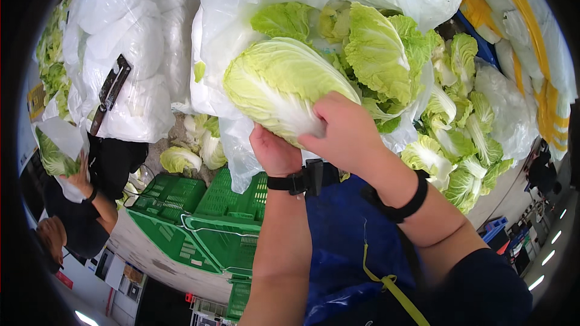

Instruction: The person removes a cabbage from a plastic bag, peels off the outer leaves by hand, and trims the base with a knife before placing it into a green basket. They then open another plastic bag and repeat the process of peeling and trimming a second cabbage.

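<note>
A large napa cabbage (pixel 275 84), pale green with a white rib side, lies tilted across my two hands above a white plastic bag. My left hand (pixel 277 152) supports it from below, its fingers mostly hidden under the head. Closed at the right-hand end of the cabbage, my right hand (pixel 344 130) presses thumb and fingers against the white base. Just behind the head, loose outer leaves (pixel 377 51) are heaped in the opened bag (pixel 220 36). Both wrists wear black straps.
A dark-handled knife (pixel 110 90) rests on stacked white bags (pixel 127 30) at left. Green crates (pixel 223 223) stand below. Cabbage leaves (pixel 459 139) pile up at right, beside yellow-taped white packages (pixel 531 30). At far left, a co-worker's hand (pixel 78 175) holds a wrapped cabbage (pixel 53 152).
</note>
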Demonstrator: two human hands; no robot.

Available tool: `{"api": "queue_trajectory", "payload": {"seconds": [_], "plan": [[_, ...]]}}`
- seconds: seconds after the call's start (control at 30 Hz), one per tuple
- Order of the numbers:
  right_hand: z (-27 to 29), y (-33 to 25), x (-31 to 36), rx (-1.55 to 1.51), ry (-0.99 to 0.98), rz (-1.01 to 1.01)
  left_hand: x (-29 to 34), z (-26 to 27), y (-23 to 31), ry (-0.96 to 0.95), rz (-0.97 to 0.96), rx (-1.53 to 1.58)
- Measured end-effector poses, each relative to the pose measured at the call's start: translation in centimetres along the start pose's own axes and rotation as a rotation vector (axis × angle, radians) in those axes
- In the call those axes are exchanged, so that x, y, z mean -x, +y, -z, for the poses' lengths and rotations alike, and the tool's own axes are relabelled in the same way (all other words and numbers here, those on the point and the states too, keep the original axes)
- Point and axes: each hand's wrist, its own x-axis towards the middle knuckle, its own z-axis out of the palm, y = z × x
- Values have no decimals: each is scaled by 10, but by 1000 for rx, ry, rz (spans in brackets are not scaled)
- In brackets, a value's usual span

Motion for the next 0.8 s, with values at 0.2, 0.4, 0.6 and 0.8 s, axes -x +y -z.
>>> {"api": "queue_trajectory", "payload": {"seconds": [0.2, 0.4, 0.6, 0.8], "plan": [[10, 7, -8, -256, -209, -17, -8, 0, -3, 3, -70, -163], [-9, -2, -29, -651, -558, -244, 3, 6, -6, 117, 35, -139], [4, 6, -14, -456, -482, -78, 6, 13, 10, -252, -48, -16], [0, 27, 25, -181, -388, 323, 3, -14, 0, 144, -13, -845]]}}
